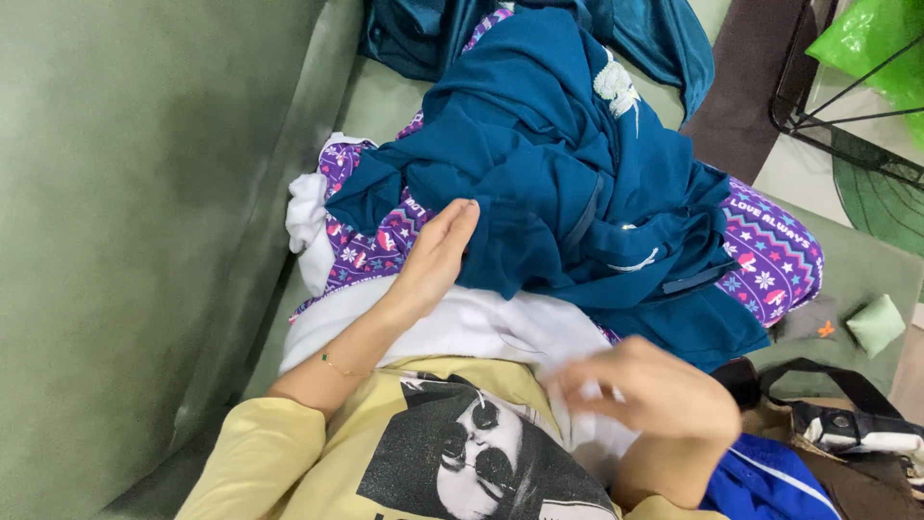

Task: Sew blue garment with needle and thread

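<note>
Teal fabric (568, 164), a large crumpled garment with a pale embroidered patch near its top, crowns a heap of laundry on an olive-green sofa (125, 193). Beneath it lies a purple patterned cloth (770, 255) printed with small stars and shapes, showing both at the right edge of the heap and at its left, and under that a white garment (462, 323) spreads toward the person's lap. Left hand (438, 252): fingers extended and held together, palm turned in against the teal fabric where it meets the purple cloth, flat and open, gripping nothing; a thin bracelet (339, 366) circles the wrist. Right hand (654, 390): motion-blurred, fingers curled and pinched on the near edge of the white garment, just above a yellow printed shirt (433, 443) worn by the person. To the right, on the seat, rest a small pale-green folded cloth (876, 325) and a dark scrap with an orange mark (808, 323), well apart from both hands. A black strapped bag (847, 414) sits at the lower right, beside blue fabric (770, 481). A black wire rack (847, 106) holding bright green plastic (866, 39) stands beyond the sofa.
</note>
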